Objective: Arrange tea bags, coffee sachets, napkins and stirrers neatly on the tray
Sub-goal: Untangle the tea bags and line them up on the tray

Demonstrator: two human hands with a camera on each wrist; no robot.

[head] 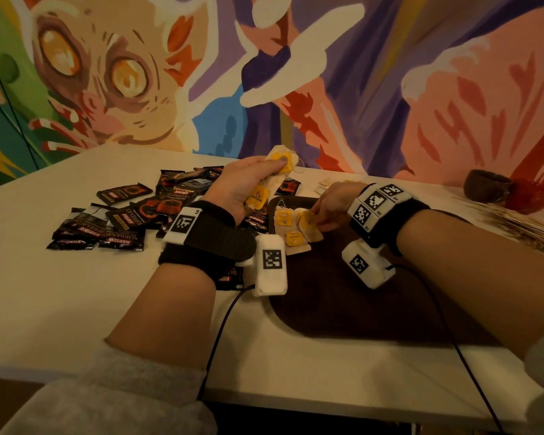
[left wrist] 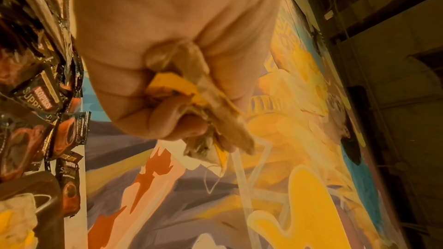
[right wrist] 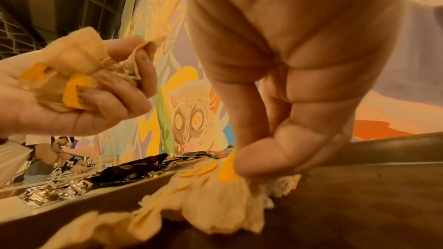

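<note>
1. Two hands are seen: the left hand (head: 233, 189) and the right hand (head: 333, 205).
2. One dark tray (head: 343, 296) is counted on the table.
3. About four tea bags (head: 296, 227) are counted on the tray; overlaps prevent an exact figure.
4. A bunch of tea bags (head: 277, 171) is held in the left hand; at least two yellow tags are seen.
5. More than ten coffee sachets (head: 123, 221) are scattered; an exact count cannot be made.
6. One dark cup (head: 484, 186) is seen.
</note>
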